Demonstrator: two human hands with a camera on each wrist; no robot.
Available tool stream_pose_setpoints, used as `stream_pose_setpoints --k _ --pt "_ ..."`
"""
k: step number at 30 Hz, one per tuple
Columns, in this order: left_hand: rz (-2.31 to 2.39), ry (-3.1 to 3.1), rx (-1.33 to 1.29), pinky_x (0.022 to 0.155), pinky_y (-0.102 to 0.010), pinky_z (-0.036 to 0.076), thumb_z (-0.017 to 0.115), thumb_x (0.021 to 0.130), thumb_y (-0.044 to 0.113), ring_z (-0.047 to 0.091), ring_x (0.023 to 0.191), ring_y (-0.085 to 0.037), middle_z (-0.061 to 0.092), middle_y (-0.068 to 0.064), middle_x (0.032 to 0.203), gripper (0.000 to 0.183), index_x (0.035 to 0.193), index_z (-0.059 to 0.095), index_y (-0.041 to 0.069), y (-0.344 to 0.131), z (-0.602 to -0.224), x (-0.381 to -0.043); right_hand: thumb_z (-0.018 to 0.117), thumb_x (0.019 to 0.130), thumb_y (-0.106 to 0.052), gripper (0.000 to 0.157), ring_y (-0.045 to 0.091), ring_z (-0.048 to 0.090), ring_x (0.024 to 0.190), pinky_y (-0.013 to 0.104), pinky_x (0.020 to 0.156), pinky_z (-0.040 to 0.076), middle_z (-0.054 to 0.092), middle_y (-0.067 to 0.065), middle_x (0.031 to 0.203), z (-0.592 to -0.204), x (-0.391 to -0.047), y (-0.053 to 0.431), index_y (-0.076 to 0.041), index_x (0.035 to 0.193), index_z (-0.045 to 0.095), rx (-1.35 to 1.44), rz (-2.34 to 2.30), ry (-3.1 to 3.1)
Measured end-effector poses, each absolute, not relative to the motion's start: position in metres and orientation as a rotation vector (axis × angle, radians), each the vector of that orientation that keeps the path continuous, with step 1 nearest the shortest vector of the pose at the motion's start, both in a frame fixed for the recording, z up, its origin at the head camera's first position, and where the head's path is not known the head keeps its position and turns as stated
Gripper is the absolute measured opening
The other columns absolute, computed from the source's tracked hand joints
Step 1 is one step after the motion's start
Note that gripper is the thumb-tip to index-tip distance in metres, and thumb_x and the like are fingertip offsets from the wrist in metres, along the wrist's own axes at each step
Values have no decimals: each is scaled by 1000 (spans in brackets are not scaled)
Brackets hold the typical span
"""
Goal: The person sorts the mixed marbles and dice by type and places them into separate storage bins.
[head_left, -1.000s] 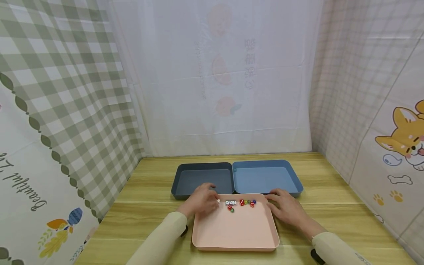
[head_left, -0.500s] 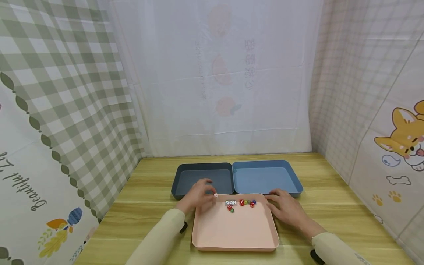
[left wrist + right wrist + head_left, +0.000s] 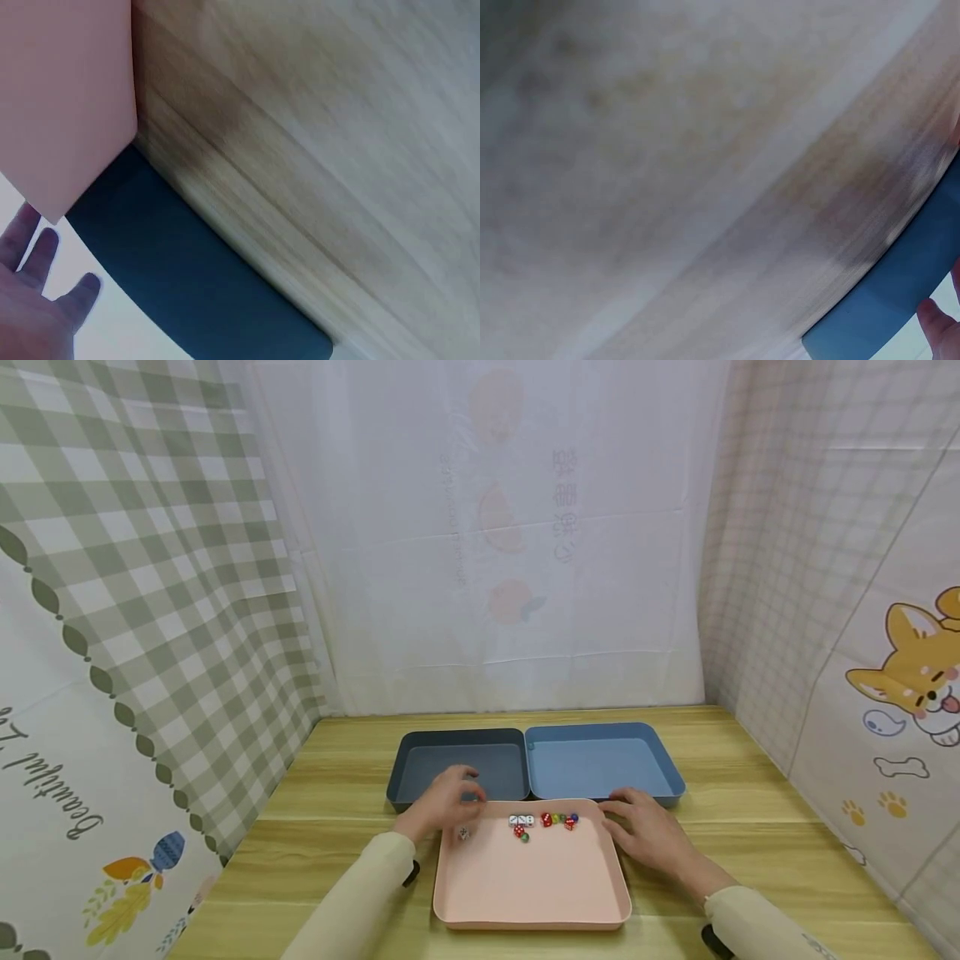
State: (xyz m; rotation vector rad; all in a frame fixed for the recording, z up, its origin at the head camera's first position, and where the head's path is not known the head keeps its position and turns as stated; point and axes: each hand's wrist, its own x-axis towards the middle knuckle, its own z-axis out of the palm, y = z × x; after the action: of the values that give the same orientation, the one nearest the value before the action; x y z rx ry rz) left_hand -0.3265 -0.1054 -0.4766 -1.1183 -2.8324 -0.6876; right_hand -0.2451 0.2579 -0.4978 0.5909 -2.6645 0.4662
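Probably best to steady the pink tray [image 3: 532, 889], likely light and fairly stiff, by the rim near the right fingers [image 3: 627, 798], slightly apart and with no sure grip shown. Expect the single white die [image 3: 463, 833], below the left fingers [image 3: 39, 259] and in or just over that tray, to be light, hard and quick to roll; pinch it across two opposite faces. Note, against half a second ago, the die gone from the left fingertips, and those fingers now spread, pinching nothing.
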Motion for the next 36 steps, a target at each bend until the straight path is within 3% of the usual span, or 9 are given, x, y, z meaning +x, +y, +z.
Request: stream_pose_setpoints --k 10,17,28,36 --pt "-354 -2956 -1132 111 -53 31 74 88 31 38 136 -35 50 -11 140 14 100 77 24 -120 -473 -320 74 89 -18 25 32 60 103 51 84 52 63 11 112 -501 -249 259 -11 112 75 592 454 -2665" --pt "-282 -3028 -1128 113 -56 26 75 88 31 33 140 -36 46 -12 144 9 97 74 29 -124 -477 -314 75 89 -18 23 31 60 103 51 81 53 63 10 112 -501 -248 259 -12 111 75 583 454 -2650" --pt "-251 -3005 -1151 112 -57 27 77 86 31 33 140 -36 49 -11 142 4 87 74 31 -126 -484 -316 74 89 -17 24 33 59 105 52 84 52 63 12 113 -498 -246 257 -10 112 75 574 457 -2675" --pt "-356 -2935 -1173 109 -52 33 79 85 33 40 133 -34 52 -13 136 8 89 76 27 -124 -483 -317 74 89 -17 24 33 59 105 52 85 52 63 12 113 -498 -246 257 -11 112 75 571 453 -2681"
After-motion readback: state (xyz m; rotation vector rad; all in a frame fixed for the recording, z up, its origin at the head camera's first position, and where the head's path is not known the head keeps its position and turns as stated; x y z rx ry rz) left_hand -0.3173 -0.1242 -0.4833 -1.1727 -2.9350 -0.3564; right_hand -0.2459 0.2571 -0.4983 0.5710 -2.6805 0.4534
